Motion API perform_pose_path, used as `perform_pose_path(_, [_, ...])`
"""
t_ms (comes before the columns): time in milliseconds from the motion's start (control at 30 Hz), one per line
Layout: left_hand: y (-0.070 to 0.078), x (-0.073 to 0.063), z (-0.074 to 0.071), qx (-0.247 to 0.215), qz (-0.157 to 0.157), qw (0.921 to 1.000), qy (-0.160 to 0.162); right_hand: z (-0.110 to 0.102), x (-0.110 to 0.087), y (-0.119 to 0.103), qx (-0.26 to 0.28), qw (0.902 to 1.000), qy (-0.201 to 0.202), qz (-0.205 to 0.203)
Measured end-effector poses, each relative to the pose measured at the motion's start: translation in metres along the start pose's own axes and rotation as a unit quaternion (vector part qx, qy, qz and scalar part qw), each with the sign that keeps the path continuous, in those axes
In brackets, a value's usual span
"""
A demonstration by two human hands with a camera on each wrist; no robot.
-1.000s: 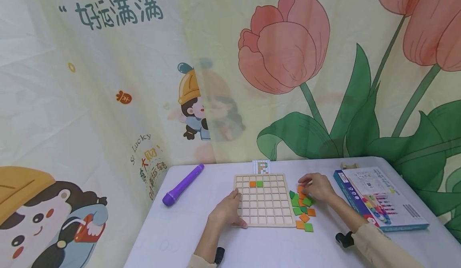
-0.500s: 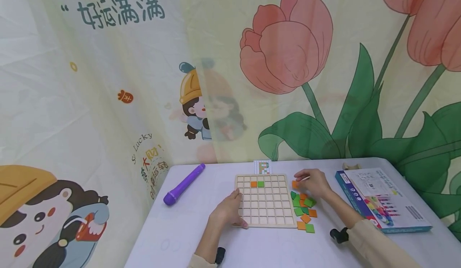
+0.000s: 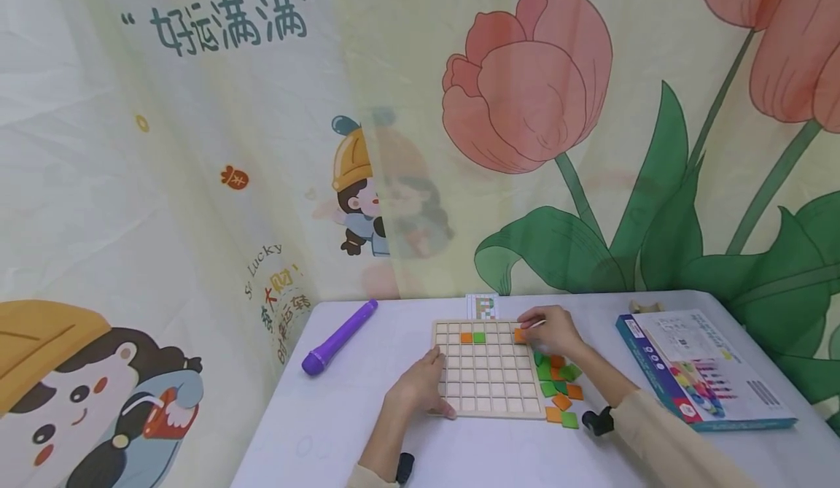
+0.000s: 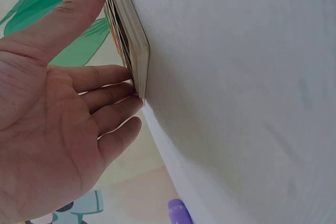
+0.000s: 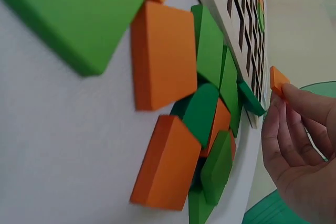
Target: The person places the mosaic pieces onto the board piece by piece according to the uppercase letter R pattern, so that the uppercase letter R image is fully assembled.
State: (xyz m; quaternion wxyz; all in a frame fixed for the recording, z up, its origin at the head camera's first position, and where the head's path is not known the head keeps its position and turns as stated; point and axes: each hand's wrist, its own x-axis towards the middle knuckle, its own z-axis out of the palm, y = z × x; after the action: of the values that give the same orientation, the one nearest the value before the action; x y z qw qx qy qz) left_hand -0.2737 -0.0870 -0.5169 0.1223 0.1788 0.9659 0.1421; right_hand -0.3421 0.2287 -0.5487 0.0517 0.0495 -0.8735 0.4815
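A wooden grid board (image 3: 485, 386) lies on the white table. One orange square tile (image 3: 467, 338) and one green square tile (image 3: 479, 337) sit side by side in its upper left part. My left hand (image 3: 420, 384) rests against the board's left side, fairly straight fingers (image 4: 113, 95) touching the edge and the thumb at the near corner. My right hand (image 3: 551, 330) pinches an orange tile (image 5: 279, 80) between thumb and fingers, over the board's upper right corner. Beside the board's right edge lies a loose pile of orange and green tiles (image 3: 547, 389), partly behind my right hand.
A small pattern card (image 3: 485, 306) lies behind the board. To the left is a purple microphone-shaped object (image 3: 337, 338). A flat blue-edged box (image 3: 709, 368) lies at the right, with a small beige object (image 3: 646, 306) behind it. A printed curtain hangs behind the table.
My right hand has lifted an orange tile from the top of the pile and carried it left to the board's upper right corner. My left hand stays at the board's left edge.
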Motion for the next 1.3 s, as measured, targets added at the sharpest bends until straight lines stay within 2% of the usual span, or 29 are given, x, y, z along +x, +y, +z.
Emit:
perform_pose_path(233, [0.002, -0.001, 0.002, 0.001, 0.000, 1.0000, -0.002, 0.014, 0.008, -0.003, 0.016, 0.9998, -0.011, -0.002])
perform_pose_path(767, [0.002, 0.000, 0.001, 0.016, 0.000, 0.9999, 0.004, 0.046, 0.019, -0.018, -0.004, 0.9996, -0.027, -0.011])
perform_pose_path(967, [0.001, 0.002, 0.001, 0.012, -0.005, 0.9999, 0.001, 0.049, 0.021, -0.021, -0.018, 0.9989, -0.032, -0.030])
perform_pose_path(1200, [0.001, 0.002, 0.001, 0.009, -0.004, 1.0000, -0.002, 0.050, 0.021, -0.021, -0.038, 0.9986, -0.029, -0.020])
perform_pose_path(1300, [0.001, 0.002, 0.000, 0.006, -0.009, 0.9999, -0.002, 0.051, 0.021, -0.021, -0.039, 0.9981, -0.038, -0.027])
